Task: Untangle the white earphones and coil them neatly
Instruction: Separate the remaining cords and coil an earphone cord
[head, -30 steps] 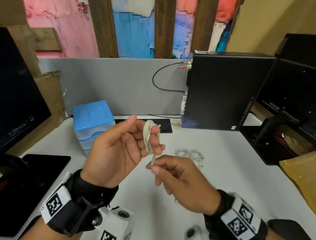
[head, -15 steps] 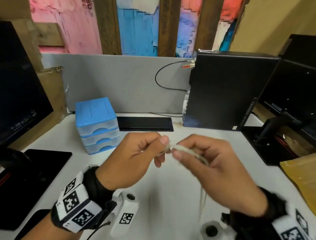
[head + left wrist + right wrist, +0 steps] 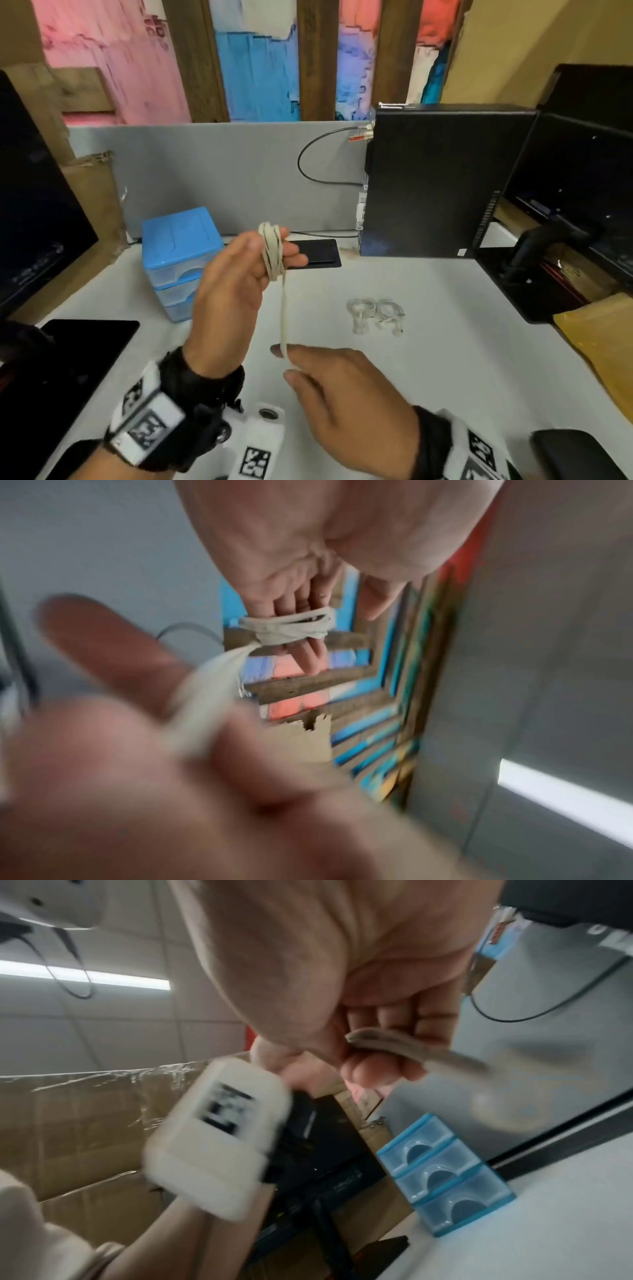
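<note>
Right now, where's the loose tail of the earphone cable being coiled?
In the head view, the loose tail hangs from the coil wound round the left hand fingers, down to the right hand, which pinches its lower end above the table.

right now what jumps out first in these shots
The white earphone cord wound around the left hand fingers, centre frame, its tail pulled taut down to the right hand. Behind, on the white desk, two coiled earphone sets and a blue mini drawer unit.

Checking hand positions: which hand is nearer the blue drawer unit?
Left. The left hand is raised just right of the blue drawer unit; the right hand is lower, farther right.
</note>
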